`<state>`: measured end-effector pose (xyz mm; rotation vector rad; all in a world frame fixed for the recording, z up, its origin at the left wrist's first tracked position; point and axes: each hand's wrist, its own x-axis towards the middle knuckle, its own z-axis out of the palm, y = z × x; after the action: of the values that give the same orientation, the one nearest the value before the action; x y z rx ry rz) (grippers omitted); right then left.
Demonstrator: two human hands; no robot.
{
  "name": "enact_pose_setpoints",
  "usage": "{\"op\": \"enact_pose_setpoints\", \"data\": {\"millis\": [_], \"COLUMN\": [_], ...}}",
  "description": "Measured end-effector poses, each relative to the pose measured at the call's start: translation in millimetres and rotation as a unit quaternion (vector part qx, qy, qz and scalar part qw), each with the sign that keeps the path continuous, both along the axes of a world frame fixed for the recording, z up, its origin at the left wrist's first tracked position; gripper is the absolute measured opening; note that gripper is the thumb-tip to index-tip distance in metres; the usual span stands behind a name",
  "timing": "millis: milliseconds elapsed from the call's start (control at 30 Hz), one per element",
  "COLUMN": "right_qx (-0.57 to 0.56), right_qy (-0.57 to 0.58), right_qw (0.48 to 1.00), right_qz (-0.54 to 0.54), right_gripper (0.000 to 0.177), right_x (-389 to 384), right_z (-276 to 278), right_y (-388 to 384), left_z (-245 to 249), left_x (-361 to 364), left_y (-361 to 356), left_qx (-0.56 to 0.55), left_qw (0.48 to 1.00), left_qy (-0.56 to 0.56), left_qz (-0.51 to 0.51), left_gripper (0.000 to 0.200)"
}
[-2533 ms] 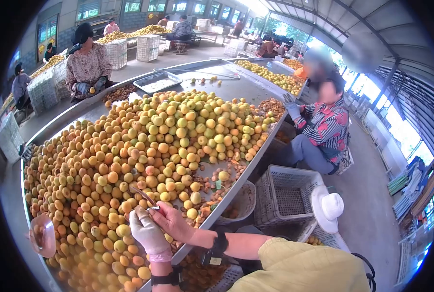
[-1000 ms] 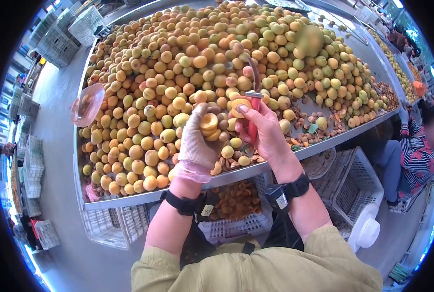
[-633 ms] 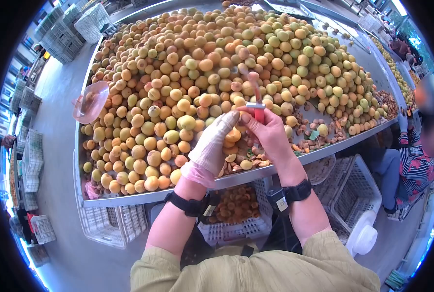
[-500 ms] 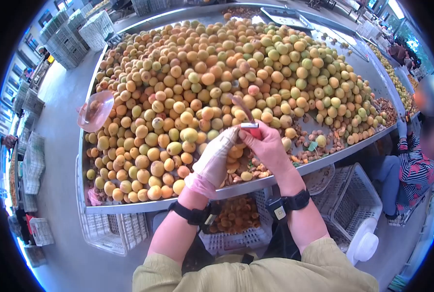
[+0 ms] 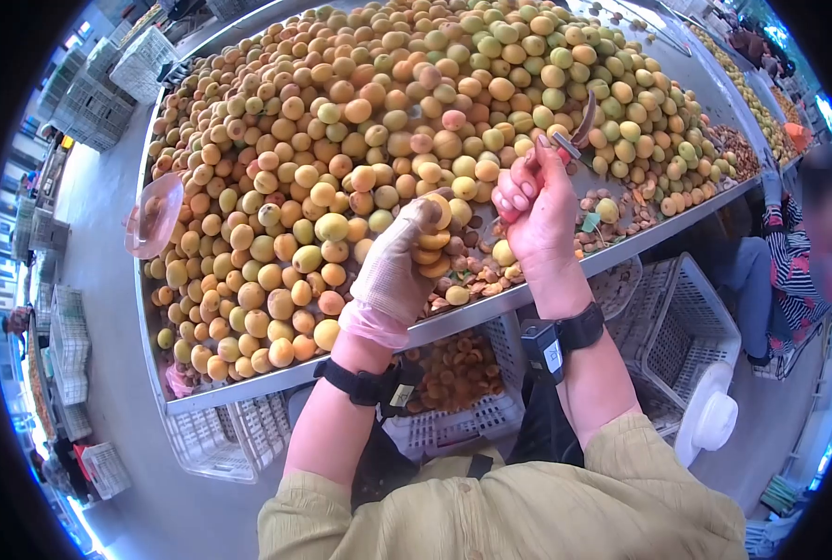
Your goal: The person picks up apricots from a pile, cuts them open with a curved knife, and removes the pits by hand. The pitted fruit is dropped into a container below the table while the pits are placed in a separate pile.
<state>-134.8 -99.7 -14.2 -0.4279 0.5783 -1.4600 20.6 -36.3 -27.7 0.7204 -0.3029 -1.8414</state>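
Observation:
My gloved left hand [image 5: 397,257] is closed around some apricot pieces [image 5: 432,245] near the table's front edge. To its right, my bare right hand [image 5: 537,201] grips a red-handled knife [image 5: 579,135], its curved blade pointing up and away over the fruit. A large heap of apricots [image 5: 341,140] covers the metal table beyond both hands. Pits and scraps [image 5: 472,271] lie between and below the hands. The two hands are apart.
A crate of apricot halves [image 5: 458,373] stands under the metal table edge [image 5: 491,313]. Empty crates [image 5: 677,327] and a white stool [image 5: 710,420] are at the right. A pink scoop [image 5: 155,217] sits at the left edge. A seated person [image 5: 794,261] is at far right.
My right hand has moved away from my left, to the right and up, with the knife. Cut fruit now shows in my left hand. The view has shifted slightly.

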Motion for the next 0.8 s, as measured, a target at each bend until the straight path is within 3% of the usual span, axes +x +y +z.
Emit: {"op": "enact_pose_setpoints", "data": {"millis": [233, 333, 533, 600, 733, 800], "right_qx": [-0.030, -0.065, -0.065, -0.068, -0.093, -0.114], "right_qy": [-0.003, 0.055, 0.118, 0.121, 0.165, 0.185], "right_qw": [0.999, 0.995, 0.984, 0.982, 0.973, 0.968], "right_qz": [-0.031, -0.048, -0.120, -0.125, -0.129, -0.123], "right_gripper": [0.038, 0.044, 0.048, 0.050, 0.049, 0.049], "right_x": [-0.1, 2.5, 9.9, 13.4, 24.1, 26.8], "right_z": [2.7, 8.2, 4.6, 4.2, 7.9, 7.1], "right_y": [4.4, 8.3, 9.3, 11.1, 17.8, 19.8], "left_z": [-8.7, -16.0, -10.2, -9.5, -12.1, -8.6], "left_x": [-18.8, -22.6, -38.6, -38.8, -37.4, -35.2], "left_y": [2.8, 7.2, 14.7, 18.5, 16.5, 15.7], "left_qx": [0.007, 0.015, 0.028, -0.088, -0.017, -0.003], "left_qw": [0.995, 0.995, 0.997, 0.979, 0.988, 0.965], "left_qy": [-0.097, -0.086, -0.058, -0.184, -0.151, -0.261], "left_qz": [-0.006, -0.054, -0.047, -0.024, -0.009, -0.003], "left_gripper": [0.035, 0.039, 0.048, 0.045, 0.039, 0.034]}}
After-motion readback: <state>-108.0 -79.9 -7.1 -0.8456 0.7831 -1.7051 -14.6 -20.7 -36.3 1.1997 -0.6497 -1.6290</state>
